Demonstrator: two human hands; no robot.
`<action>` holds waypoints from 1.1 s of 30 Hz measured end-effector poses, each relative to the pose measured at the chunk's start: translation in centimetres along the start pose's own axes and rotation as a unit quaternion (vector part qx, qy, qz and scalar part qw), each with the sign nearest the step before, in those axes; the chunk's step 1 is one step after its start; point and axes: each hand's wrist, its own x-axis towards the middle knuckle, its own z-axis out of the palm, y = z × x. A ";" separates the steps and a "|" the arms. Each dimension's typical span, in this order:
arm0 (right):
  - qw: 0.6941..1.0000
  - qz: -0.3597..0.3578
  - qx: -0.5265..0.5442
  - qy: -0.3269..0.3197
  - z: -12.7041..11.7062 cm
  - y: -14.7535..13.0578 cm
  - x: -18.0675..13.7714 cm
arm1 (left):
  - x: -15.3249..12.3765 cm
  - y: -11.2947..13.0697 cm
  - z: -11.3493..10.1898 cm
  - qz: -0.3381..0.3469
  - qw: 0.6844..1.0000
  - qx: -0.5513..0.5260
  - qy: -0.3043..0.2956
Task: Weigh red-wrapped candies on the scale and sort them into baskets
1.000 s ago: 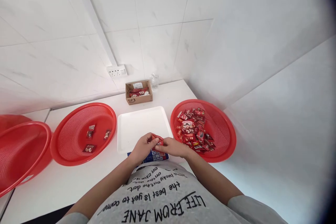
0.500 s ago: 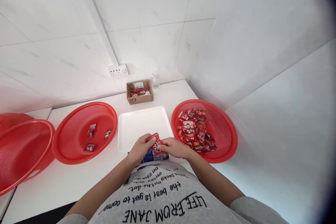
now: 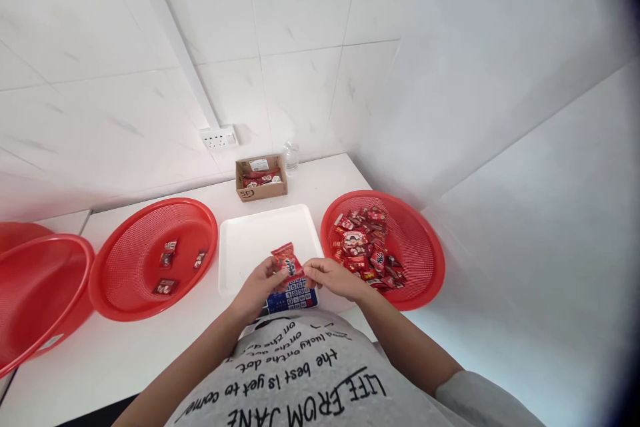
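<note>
My left hand (image 3: 257, 285) and my right hand (image 3: 331, 277) pinch a small red snack packet (image 3: 286, 260) between them, held upright over the near edge of a white tray (image 3: 250, 240). The tray sits on a scale whose blue keypad (image 3: 293, 295) shows just below my hands. To the right, a red mesh basket (image 3: 420, 247) holds a pile of several red packets (image 3: 363, 247). To the left, another red mesh basket (image 3: 125, 280) holds several packets (image 3: 167, 267) spread apart.
A small cardboard box (image 3: 261, 177) with red packets stands at the back by the wall, next to a clear plastic bottle (image 3: 291, 155). A wall socket (image 3: 219, 139) is above. More red baskets (image 3: 35, 293) are stacked at far left. White tiled walls close the corner.
The packet has been turned from lying flat between my fingers to standing upright, and both hands have risen slightly toward the tray.
</note>
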 end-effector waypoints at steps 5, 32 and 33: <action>0.983 0.006 -0.070 0.170 -4.5 2.1 -0.6 | 0.7 -0.5 -2.0 -0.050 0.984 -0.071 0.158; 0.886 0.107 -0.440 0.099 -8.6 9.2 1.7 | -0.5 -2.5 -3.3 -0.060 0.986 0.014 0.154; 0.879 0.123 -0.449 0.101 -8.4 9.3 1.9 | -0.5 -2.6 -3.3 -0.059 0.986 0.015 0.153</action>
